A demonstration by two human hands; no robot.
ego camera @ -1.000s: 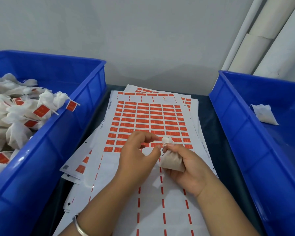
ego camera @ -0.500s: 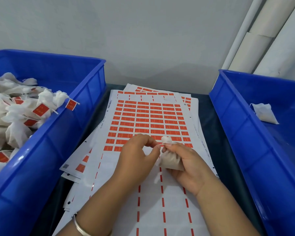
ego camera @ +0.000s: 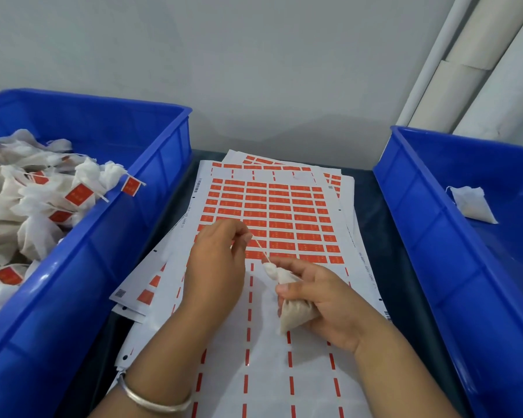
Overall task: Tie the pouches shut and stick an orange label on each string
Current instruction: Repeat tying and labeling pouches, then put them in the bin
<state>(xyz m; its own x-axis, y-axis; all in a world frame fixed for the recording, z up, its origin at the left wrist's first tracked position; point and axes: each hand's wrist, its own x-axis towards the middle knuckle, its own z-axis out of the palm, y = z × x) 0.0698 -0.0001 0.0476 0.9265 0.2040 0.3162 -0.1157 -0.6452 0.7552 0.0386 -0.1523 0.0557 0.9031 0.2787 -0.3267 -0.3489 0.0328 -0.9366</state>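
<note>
My right hand [ego camera: 323,300] grips a small white pouch [ego camera: 293,312] with its gathered neck [ego camera: 269,270] pointing up and left. A thin string [ego camera: 260,247] runs taut from the neck to my left hand [ego camera: 218,260], which pinches its far end between thumb and fingers. Both hands hover over a sheet of orange labels [ego camera: 272,218] lying on a stack of label sheets in the middle of the table. The near part of the top sheet has only white backing with short orange dashes.
A blue bin [ego camera: 109,242] at the left holds several tied pouches with orange labels [ego camera: 79,194]. Another blue bin [ego camera: 429,236] at the right holds one untied pouch [ego camera: 471,203]. White pipes [ego camera: 471,64] stand at the back right against the wall.
My left hand has pulled away from the pouch up and to the left, drawing the string out taut. My right hand has lowered a little with the pouch.
</note>
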